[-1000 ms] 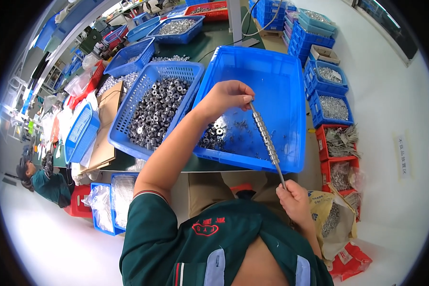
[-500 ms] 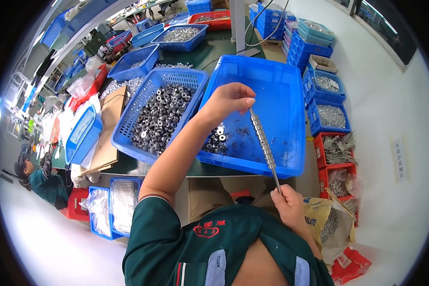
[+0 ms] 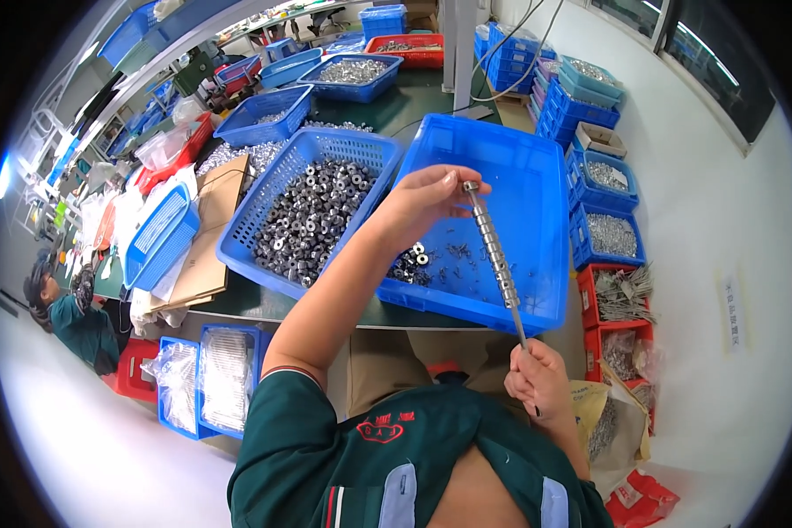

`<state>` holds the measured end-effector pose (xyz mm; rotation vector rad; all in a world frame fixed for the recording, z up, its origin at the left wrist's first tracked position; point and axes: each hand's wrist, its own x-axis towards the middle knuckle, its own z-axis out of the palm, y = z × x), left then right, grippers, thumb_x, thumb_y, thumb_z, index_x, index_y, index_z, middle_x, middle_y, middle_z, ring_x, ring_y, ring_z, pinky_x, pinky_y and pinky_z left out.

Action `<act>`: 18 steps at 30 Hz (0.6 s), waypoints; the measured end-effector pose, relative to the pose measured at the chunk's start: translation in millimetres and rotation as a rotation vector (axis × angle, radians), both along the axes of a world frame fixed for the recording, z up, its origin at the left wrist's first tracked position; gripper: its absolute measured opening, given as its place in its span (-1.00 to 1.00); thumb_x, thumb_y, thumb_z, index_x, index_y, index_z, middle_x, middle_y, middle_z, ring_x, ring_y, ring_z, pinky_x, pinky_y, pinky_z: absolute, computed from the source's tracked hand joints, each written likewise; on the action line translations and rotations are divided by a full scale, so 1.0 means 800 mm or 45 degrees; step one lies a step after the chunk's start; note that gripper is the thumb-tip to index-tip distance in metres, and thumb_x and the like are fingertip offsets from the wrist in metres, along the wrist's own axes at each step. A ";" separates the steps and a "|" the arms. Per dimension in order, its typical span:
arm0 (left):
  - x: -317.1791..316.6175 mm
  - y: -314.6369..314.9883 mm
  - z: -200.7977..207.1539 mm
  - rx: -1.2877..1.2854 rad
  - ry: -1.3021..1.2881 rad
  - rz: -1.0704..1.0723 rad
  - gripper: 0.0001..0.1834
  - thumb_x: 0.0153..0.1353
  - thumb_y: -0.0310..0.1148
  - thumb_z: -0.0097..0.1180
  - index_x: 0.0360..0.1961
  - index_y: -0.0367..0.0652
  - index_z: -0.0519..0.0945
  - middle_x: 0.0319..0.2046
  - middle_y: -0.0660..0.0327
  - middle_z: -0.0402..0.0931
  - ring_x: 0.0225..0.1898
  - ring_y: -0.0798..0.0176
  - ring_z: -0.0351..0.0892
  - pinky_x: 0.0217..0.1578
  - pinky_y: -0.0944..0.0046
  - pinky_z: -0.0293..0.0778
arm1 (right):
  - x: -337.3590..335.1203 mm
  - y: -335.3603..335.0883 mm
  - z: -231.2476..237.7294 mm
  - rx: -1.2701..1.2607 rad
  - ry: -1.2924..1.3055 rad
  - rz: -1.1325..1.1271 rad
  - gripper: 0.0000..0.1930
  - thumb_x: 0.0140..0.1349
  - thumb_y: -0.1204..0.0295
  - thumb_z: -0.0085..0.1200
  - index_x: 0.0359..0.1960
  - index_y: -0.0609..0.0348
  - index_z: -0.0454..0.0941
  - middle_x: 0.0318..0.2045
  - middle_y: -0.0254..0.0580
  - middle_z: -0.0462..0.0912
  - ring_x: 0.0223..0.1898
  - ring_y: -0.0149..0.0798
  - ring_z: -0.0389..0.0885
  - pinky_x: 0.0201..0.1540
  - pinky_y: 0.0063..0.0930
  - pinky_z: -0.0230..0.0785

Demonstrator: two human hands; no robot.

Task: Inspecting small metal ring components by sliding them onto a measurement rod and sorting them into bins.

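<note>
My right hand (image 3: 538, 380) is closed round the lower part of a thin metal rod (image 3: 520, 324), whose dark end sticks out below the fist. Several shiny metal rings (image 3: 495, 255) are threaded in a row along the rod, which slants up to the left over a blue tub (image 3: 524, 176). At the rod's upper end my left hand (image 3: 431, 195) pinches a small metal ring (image 3: 471, 187) at the tip. In the tub's near left part lie loose rings (image 3: 411, 264) and small dark bits, partly hidden by my left forearm.
Left of the tub stands a blue perforated basket (image 3: 312, 211) heaped with metal rings. Cardboard (image 3: 209, 233) and another blue basket (image 3: 162, 236) lie farther left. Stacked crates of metal parts (image 3: 612, 233) line the right wall. At the far left a co-worker (image 3: 79, 326) sits.
My left hand has shifted its fingers round the rod's top, and a ring now shows at the tip. The right hand has turned, its fingers wrapped round the rod. The whole view has shifted slightly.
</note>
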<state>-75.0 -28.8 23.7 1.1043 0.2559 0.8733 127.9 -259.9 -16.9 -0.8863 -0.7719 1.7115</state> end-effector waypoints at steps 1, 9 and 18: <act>0.000 -0.001 0.000 -0.075 0.004 0.012 -0.66 0.28 -0.27 -0.02 -0.05 -0.32 0.44 -0.09 0.00 0.50 -0.03 0.13 0.48 -0.02 0.18 0.34 | 0.001 -0.001 -0.003 0.001 0.011 0.010 -0.81 0.32 0.39 -0.11 -0.44 0.19 0.36 -0.77 -0.44 0.22 -0.79 -0.59 0.12 -0.72 -0.71 -0.06; 0.002 -0.006 0.001 -0.073 0.086 0.151 -0.81 0.23 -0.39 0.06 -0.21 -0.28 0.56 -0.25 0.01 0.58 -0.11 0.08 0.58 -0.02 0.19 0.44 | -0.018 0.001 -0.010 0.249 -0.751 -0.150 -0.83 0.28 0.41 -0.02 -0.44 0.22 0.41 -0.72 -0.46 0.31 -0.68 -0.62 0.21 -0.64 -0.71 0.03; 0.001 -0.007 -0.009 -0.113 -0.069 -0.026 -0.76 0.22 -0.31 0.09 -0.17 -0.23 0.50 -0.19 0.04 0.56 -0.06 0.09 0.53 0.01 0.19 0.38 | -0.022 0.009 0.009 -0.052 0.005 0.014 -0.79 0.29 0.34 -0.05 -0.44 0.19 0.35 -0.81 -0.46 0.18 -0.79 -0.58 0.11 -0.67 -0.62 -0.04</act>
